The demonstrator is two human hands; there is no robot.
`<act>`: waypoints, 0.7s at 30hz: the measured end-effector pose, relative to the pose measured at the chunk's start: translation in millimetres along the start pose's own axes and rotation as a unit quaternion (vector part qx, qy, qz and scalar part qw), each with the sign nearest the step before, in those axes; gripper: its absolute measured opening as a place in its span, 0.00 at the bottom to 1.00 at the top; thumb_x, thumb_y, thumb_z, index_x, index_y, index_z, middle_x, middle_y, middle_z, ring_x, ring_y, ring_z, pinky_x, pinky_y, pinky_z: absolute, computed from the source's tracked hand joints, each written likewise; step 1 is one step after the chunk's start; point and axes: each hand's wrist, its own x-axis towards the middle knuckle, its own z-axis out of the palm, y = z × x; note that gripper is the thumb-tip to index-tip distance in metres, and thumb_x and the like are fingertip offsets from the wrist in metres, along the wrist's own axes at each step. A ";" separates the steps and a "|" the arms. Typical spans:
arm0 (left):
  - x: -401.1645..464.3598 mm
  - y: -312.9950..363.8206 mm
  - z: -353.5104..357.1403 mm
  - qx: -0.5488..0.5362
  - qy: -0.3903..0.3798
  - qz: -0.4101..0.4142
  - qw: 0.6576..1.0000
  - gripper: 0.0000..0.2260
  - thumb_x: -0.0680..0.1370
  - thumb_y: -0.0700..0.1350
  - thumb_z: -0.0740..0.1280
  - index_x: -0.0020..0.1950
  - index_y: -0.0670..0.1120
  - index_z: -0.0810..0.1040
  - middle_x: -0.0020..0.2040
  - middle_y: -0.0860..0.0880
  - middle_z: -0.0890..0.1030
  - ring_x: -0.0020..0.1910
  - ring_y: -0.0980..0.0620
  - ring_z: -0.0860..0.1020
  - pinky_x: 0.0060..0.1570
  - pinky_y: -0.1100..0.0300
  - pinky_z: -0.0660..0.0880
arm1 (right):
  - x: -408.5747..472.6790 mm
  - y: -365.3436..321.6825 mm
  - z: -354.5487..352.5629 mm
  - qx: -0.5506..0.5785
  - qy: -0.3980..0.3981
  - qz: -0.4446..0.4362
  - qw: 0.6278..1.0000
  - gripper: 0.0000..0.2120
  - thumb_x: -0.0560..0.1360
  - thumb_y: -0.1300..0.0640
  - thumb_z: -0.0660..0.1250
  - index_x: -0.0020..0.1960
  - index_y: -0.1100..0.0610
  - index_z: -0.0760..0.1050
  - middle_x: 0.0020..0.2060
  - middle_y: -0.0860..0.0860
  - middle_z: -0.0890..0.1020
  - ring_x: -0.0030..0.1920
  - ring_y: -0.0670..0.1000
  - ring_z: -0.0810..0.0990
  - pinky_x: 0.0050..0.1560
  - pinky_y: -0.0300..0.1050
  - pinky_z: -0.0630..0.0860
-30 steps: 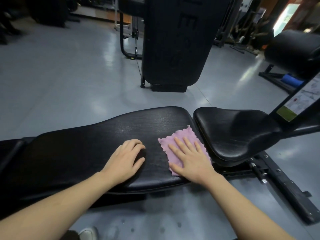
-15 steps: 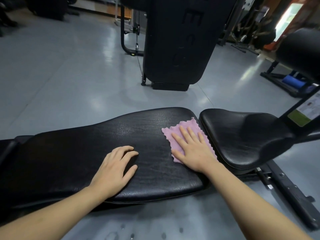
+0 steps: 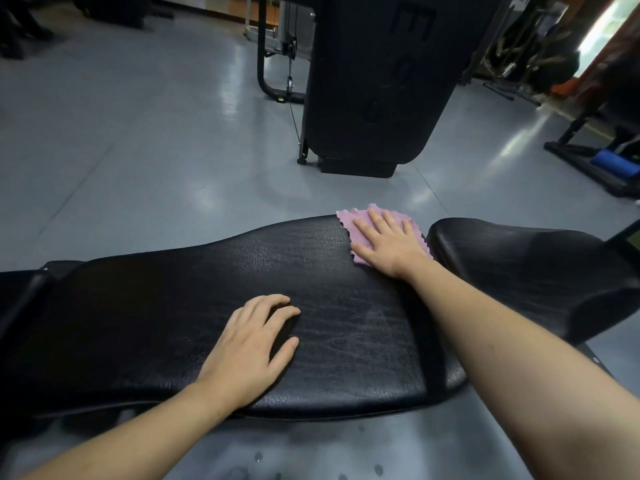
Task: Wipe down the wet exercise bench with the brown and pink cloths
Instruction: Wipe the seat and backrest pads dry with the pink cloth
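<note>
The long black bench pad runs across the view, with a wet sheen near its right end. My right hand lies flat with straight fingers on the pink cloth, pressing it onto the pad's far right corner. My left hand rests on the near middle of the pad, its fingers curled over a dark bunched shape, the brown cloth, which is hard to make out against the black pad.
The separate black seat pad adjoins the bench on the right. A tall black machine stands on the grey floor beyond the bench. Water drops dot the floor near me. More equipment sits far right.
My right hand has slid the pink cloth away from me, from the near side of the pad to its far right corner. My left hand has stayed near the front middle.
</note>
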 end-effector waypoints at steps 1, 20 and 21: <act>0.1 -0.1 0.2 0.000 0.000 0.000 1.000 0.20 0.81 0.60 0.56 0.70 0.56 0.71 0.71 0.58 0.67 0.72 0.56 0.64 0.71 0.61 0.58 | 3.0 -0.3 -0.9 -0.002 -0.003 0.001 1.000 0.32 0.81 0.33 0.45 0.82 0.41 0.44 0.82 0.50 0.41 0.81 0.53 0.39 0.78 0.64 0.41; 1.2 5.0 -5.5 0.008 -0.009 -0.009 1.000 0.20 0.80 0.60 0.55 0.69 0.55 0.72 0.69 0.57 0.69 0.71 0.55 0.65 0.68 0.59 0.61 | -186.9 -53.7 40.2 -0.028 0.030 -0.165 0.986 0.31 0.81 0.37 0.48 0.80 0.49 0.62 0.80 0.55 0.61 0.79 0.61 0.60 0.73 0.63 0.51; 1.0 5.6 -6.3 0.007 -0.011 -0.010 1.000 0.21 0.80 0.60 0.55 0.69 0.55 0.72 0.69 0.58 0.69 0.71 0.55 0.65 0.69 0.59 0.61 | -196.1 -51.6 44.2 -0.037 0.046 -0.173 0.983 0.29 0.82 0.38 0.49 0.79 0.49 0.63 0.79 0.55 0.64 0.78 0.60 0.63 0.71 0.62 0.53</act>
